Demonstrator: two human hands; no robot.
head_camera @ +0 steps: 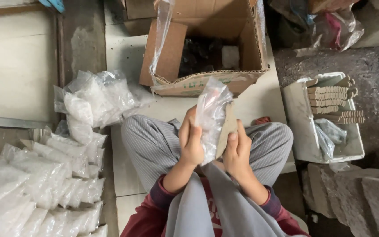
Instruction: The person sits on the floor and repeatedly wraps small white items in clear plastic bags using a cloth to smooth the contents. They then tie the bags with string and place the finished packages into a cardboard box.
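At twelve o'clock I see an open cardboard box [207, 48] with a clear plastic liner, dark pieces and one pale block inside. At three o'clock a white tray [301, 131] holds stacked tan ridged pieces [332, 98] and a crumpled clear bag. Filled clear packets [44, 175] pile on the floor at nine o'clock. At centre, my left hand [191, 138] pinches a clear plastic bag [211, 116] upright; my right hand [237, 149] grips a flat tan piece [228, 127] against the bag, thumb pressed on it.
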